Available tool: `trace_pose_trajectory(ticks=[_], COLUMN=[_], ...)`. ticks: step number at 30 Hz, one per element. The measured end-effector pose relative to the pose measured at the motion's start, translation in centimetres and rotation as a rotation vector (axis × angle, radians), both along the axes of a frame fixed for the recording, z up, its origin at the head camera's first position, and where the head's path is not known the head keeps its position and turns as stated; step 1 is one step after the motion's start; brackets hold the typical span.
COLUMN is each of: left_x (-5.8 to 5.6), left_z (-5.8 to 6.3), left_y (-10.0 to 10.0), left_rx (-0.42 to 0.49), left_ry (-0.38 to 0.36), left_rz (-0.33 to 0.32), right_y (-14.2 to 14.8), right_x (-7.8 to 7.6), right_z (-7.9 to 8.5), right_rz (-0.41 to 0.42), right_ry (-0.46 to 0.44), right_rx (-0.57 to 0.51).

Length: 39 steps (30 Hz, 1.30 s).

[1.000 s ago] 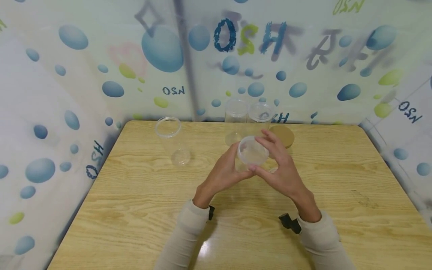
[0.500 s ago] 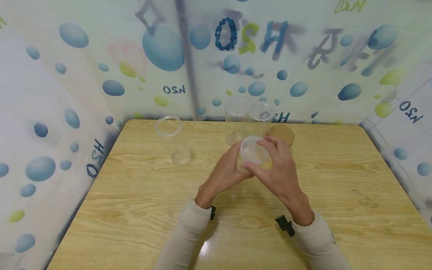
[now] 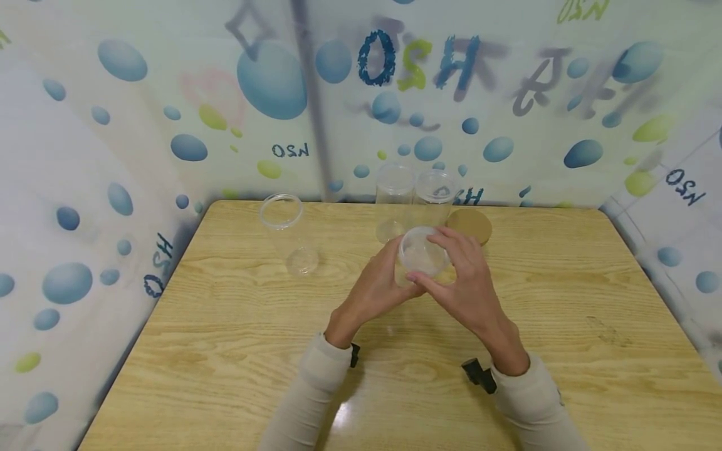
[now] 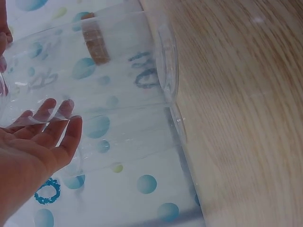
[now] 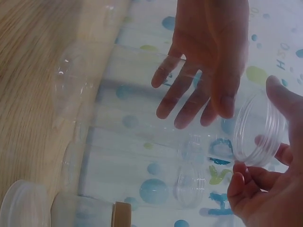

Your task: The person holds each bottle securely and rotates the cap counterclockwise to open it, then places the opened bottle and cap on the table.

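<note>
In the head view, my left hand (image 3: 372, 282) is wrapped round a clear plastic jar (image 5: 118, 101) above the table. The left wrist view shows its fingers (image 4: 47, 135) spread along the jar's side. My right hand (image 3: 470, 285) grips the translucent round lid (image 3: 423, 252) at the jar's top, thumb on the near side and fingertips on the far side. In the right wrist view, the ribbed rim lies between that thumb and fingers (image 5: 262, 177). Much of the jar's body is hidden behind both hands in the head view.
An open clear jar (image 3: 282, 235) stands left on the wooden table (image 3: 237, 351). Two clear jars, one (image 3: 393, 200) beside another (image 3: 434, 203), stand near the back wall. A brown-lidded clear jar (image 5: 85, 213) and a loose translucent lid (image 5: 26, 208) are to the right.
My right hand has turned on the lid: its thumb has moved left and its fingers have bent closer over the edge. The left hand and jar have barely moved.
</note>
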<state>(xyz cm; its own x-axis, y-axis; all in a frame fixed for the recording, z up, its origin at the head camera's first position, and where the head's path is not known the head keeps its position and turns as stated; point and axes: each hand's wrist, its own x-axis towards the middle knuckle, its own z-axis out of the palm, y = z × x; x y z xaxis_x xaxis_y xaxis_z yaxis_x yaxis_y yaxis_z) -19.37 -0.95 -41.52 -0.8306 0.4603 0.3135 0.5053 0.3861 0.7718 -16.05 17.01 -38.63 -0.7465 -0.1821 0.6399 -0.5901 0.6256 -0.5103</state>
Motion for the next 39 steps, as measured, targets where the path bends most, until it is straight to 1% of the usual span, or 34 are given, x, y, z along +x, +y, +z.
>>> trace_pose_trajectory(ticks=[6, 12, 20, 30, 33, 36, 39], left_x=[0.14, 0.20, 0.11, 0.22, 0.22, 0.26, 0.27], left_z=[0.05, -0.01, -0.16, 0.00, -0.03, -0.03, -0.04], left_y=[-0.06, -0.10, -0.15, -0.13, 0.08, 0.34, 0.52], left_rx=[-0.012, 0.004, 0.004, 0.005, 0.016, 0.011, -0.006], left_ry=[-0.014, -0.037, -0.039, -0.045, -0.049, -0.042, -0.020], left_rz=[0.021, 0.017, 0.023, 0.046, 0.061, 0.082, 0.099], right_y=[0.10, 0.03, 0.19, 0.27, 0.25, 0.18, 0.06], right_x=[-0.05, 0.01, -0.03, -0.07, -0.12, -0.10, -0.07], right_z=[-0.15, -0.11, -0.06, 0.14, 0.16, 0.15, 0.02], right_rz=[0.024, 0.027, 0.067, 0.108, 0.072, 0.002, -0.049], right_ry=[-0.015, -0.028, -0.065, -0.109, -0.096, -0.053, -0.009], right_rx=[-0.023, -0.040, -0.084, -0.100, -0.091, -0.066, -0.051])
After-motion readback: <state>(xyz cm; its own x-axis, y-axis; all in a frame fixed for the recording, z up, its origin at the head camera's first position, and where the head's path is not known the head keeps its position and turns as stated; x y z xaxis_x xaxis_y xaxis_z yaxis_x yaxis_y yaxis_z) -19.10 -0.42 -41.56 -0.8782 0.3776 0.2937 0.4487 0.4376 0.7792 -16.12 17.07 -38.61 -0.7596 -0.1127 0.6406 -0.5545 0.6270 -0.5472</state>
